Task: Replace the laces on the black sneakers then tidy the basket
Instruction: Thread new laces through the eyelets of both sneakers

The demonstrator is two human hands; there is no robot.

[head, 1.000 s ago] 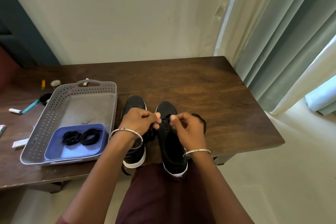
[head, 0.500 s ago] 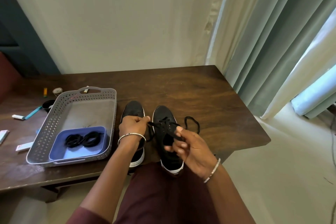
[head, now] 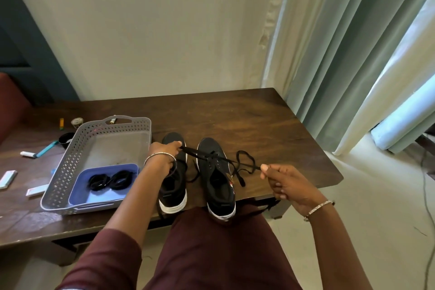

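Both hands draw a black lace (head: pixel 197 152) taut across the desk (head: pixel 249 120). The left hand (head: pixel 164 152) pinches one end between thumb and fingertips above the left sneaker (head: pixel 173 186). The right hand (head: pixel 283 180), held out past the shoe toward the desk's right edge, pinches the other stretch between thumb and forefinger, its remaining fingers curled under. Between the two, the lace runs through the front eyelets of the right sneaker (head: pixel 217 172), and a slack loop with a free tip lies on the desk just beside that shoe. A thin metal bangle circles each wrist.

The two black, white-soled sneakers stand side by side, toes toward the wall (head: pixel 164 30) and heels at the near edge of the desk, above the person's maroon-clad lap. Just to their left sits a grey perforated basket (head: pixel 67 167) holding a blue tray (head: pixel 78 187) in its near end; coiled laces (head: pixel 110 180), black, lie in that tray. Small items are scattered on the desk left of and behind the basket, among them a teal-handled tool (head: pixel 47 148) and pale flat blocks (head: pixel 8 179). A pale green curtain (head: pixel 341 54) hangs at right.
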